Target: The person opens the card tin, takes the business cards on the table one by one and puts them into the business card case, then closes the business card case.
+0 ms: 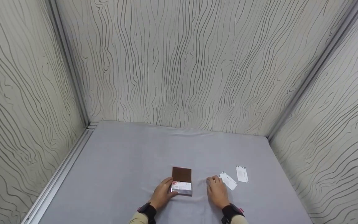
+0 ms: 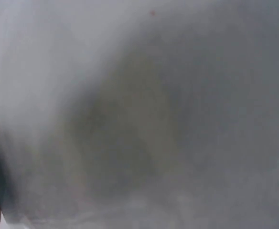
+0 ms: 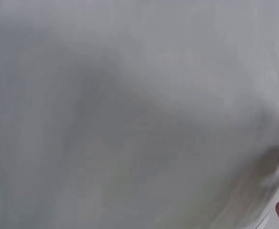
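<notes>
An opened brown card case (image 1: 181,174) lies on the grey cloth in the head view, its inside dark brown in the upper half. White printed cards (image 1: 182,186) with a red mark at one corner fill its lower half. My left hand (image 1: 161,194) grips the case by its left side, thumb at the near corner and fingers along the edge. To the right of the case, my right hand (image 1: 218,193) is low over the cloth, its fingers loosely bent with nothing seen in them. Just beside it lies a slanted white card (image 1: 228,180), overlapped by the hand at its left edge.
Another white card (image 1: 242,174) lies farther right on the cloth (image 1: 129,161). Wood-grain patterned panels (image 1: 185,62) enclose the table at the back and both sides, with a metal rail (image 1: 57,180) along the left. Both wrist views show mostly blurred cloth.
</notes>
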Motion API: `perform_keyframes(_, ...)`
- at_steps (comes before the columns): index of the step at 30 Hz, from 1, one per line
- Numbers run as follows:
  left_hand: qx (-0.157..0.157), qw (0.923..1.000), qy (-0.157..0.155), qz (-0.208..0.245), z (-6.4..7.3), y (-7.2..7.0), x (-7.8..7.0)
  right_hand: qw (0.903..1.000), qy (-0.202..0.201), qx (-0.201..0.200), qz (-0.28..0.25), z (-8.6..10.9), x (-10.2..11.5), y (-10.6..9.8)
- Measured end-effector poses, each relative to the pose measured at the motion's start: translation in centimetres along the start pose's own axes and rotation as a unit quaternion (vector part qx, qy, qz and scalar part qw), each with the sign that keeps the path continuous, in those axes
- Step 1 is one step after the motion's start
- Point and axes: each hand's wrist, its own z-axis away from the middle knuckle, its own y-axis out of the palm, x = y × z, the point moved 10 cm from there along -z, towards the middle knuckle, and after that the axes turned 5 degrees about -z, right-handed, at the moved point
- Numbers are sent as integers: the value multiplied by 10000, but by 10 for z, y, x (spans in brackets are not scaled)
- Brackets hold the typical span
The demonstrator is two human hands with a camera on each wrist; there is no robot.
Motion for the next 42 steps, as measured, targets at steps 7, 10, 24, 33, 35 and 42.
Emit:
perform_keyframes(7, 143, 9998, -121, 22, 1, 2, 2, 9955, 647, 689, 46, 7, -22, 8)
perform_keyframes(10, 181, 9996, -190, 43, 1, 2, 3, 9941, 697, 830, 68, 8, -25, 10)
perform_keyframes(24, 267, 9995, -135, 20, 0, 2, 1, 9971, 326, 680, 71, 10, -27, -1)
perform_keyframes(33, 323, 9992, -226, 37, 1, 3, 1, 9971, 493, 538, 195, 13, -40, -12)
perform_keyframes(35, 293, 9993, -211, 31, 1, 3, 2, 9968, 609, 482, 199, 14, -47, -16)
perform_keyframes(42, 192, 9997, -115, 9, 1, 0, 0, 9912, 1180, 593, 65, 23, -76, -29)
